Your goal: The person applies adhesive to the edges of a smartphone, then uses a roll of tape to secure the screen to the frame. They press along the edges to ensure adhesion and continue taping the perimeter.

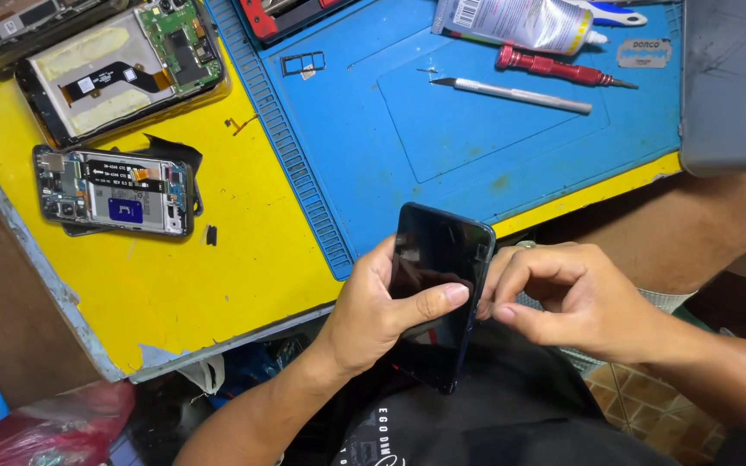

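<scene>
My left hand (373, 315) grips the black phone (438, 289), held upright over my lap just off the near edge of the table (174, 285), fingers behind it and thumb pressed across the dark glass. My right hand (576, 302) sits at the phone's right edge, thumb and forefinger pressed together in a pinch against the side frame; whether anything small is held between them I cannot tell.

Judgement: the step in hand is work on that side edge, likely the tray slot or a seam. The next move calls for a steady left hold and a fine, straight action at the edge, without twisting the glass.

Surroundings: a small tray frame (302, 63) lies on the blue mat (477, 147), well apart from the phone. Also on the mat are a craft knife (511, 93), a red screwdriver (563, 69), a glue tube (520, 22) and a razor blade (645, 53). Two opened phones (118, 192) (123, 69) lie on the yellow surface to the left. Nothing stands between my hands and the phone; the tools are a reach away.
</scene>
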